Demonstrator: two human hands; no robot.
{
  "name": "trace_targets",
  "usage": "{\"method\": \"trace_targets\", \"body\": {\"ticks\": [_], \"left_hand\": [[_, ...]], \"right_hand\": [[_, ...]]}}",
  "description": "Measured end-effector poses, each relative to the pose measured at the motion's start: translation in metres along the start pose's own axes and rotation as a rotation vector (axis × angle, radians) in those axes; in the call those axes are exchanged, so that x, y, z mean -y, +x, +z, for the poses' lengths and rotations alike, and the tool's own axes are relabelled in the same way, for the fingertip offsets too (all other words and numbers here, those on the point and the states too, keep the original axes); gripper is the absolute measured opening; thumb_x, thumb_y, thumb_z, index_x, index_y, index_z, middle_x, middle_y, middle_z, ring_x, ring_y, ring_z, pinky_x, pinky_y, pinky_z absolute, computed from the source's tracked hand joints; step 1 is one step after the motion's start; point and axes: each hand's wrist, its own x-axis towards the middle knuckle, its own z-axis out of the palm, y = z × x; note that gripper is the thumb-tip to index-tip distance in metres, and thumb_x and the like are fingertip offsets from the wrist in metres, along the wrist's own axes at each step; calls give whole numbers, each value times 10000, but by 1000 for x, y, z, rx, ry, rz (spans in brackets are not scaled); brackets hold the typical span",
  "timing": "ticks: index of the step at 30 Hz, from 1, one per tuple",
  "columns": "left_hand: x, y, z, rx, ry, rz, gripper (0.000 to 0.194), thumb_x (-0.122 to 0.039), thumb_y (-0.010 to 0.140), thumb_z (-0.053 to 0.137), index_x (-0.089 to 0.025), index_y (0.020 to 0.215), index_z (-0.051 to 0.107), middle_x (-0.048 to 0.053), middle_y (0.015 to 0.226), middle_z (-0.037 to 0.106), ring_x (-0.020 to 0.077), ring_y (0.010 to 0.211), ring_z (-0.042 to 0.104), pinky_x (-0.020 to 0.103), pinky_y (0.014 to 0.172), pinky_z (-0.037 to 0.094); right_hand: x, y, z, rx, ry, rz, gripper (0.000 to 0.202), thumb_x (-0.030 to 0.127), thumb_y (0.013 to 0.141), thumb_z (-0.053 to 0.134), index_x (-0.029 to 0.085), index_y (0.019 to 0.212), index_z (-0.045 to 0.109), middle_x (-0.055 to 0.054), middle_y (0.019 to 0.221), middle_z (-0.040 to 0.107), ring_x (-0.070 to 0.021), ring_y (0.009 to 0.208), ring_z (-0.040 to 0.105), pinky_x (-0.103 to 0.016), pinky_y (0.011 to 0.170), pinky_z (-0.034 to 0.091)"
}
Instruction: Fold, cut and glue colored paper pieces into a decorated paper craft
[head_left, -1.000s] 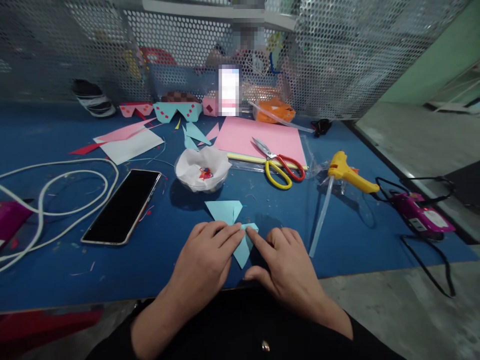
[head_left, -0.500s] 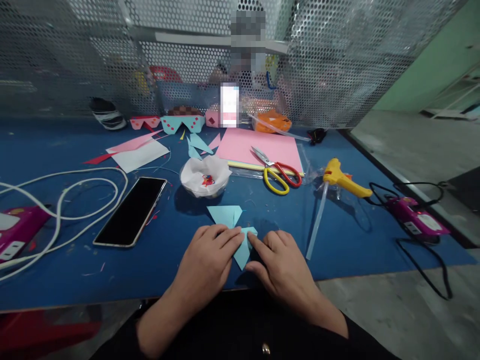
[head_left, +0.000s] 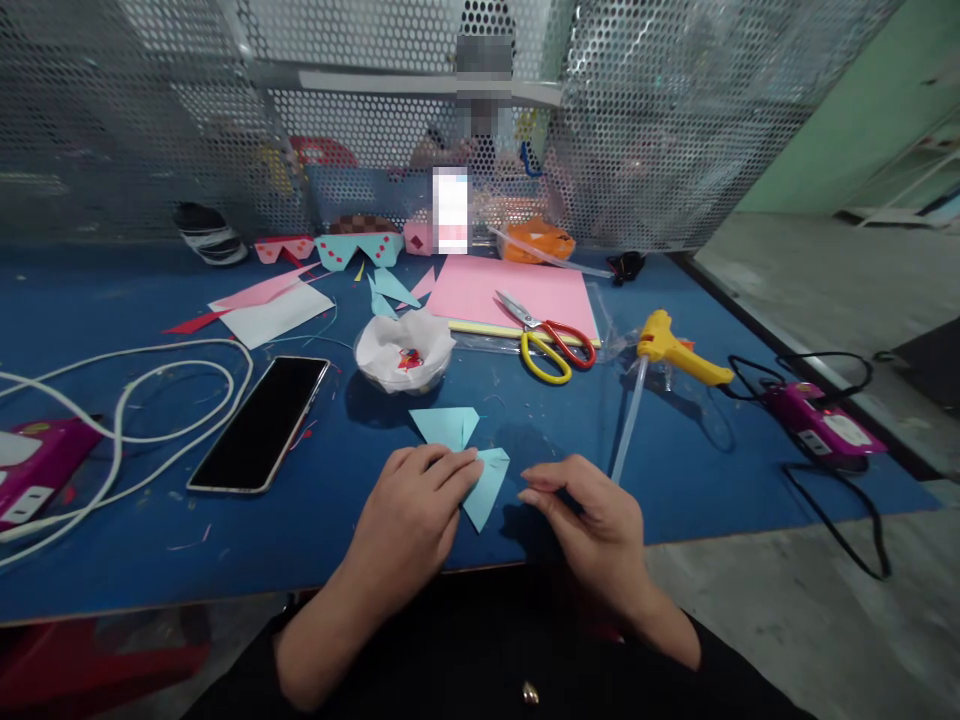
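My left hand (head_left: 416,505) rests on a light blue paper cutout (head_left: 489,490) and holds it against the table, its fingers laid over the middle. The cutout flares into two bow-like ends, with a pointed tip toward me; its centre is hidden under the fingers. Just right of the paper, my right hand (head_left: 589,515) hovers with nothing visible in it. Its thumb and forefinger tips are close together with a small gap, while the other fingers curl in. A paper-lined bowl (head_left: 405,350) with small red bits stands beyond the cutout.
Red-and-yellow-handled scissors (head_left: 551,345) lie on pink sheets (head_left: 480,285). A yellow glue gun (head_left: 679,350) with a glue stick is at right, near a purple power strip (head_left: 821,425). At left lie a phone (head_left: 262,425) and white cable (head_left: 120,430). Paper masks (head_left: 360,250) stand behind.
My right hand has lifted off the paper and moved right, its thumb and forefinger drawn nearer each other. The cutout's right end now lies uncovered. My left hand stays on the paper.
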Motion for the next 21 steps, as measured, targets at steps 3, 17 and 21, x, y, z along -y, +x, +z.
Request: {"method": "trace_targets", "body": {"ticks": [3,17,21], "left_hand": [[0,0,0,0,5,-1,409,-28,844,553,-160,1226,615,63,1252,701,276,1040,581,438,868,423],[0,0,1,-14,11,8,420,-30,833,548,-151,1228,624,66,1238,709,270,1035,590,430,863,431],[-1,0,0,-33,19,13,415,-30,839,539,-161,1222,630,60,1241,714,266,1026,605,431,862,438]], "right_hand": [[4,4,2,77,-52,-46,271,384,991,526,211,955,732,-22,745,676,-156,661,627,-284,604,505],[8,6,14,335,-449,-240,437,431,1008,432,117,1208,662,-113,913,630,-254,825,559,-421,721,506],[2,-2,7,56,-140,-97,350,229,987,485,211,1316,605,-72,958,610,-201,845,605,-353,739,540]]}}
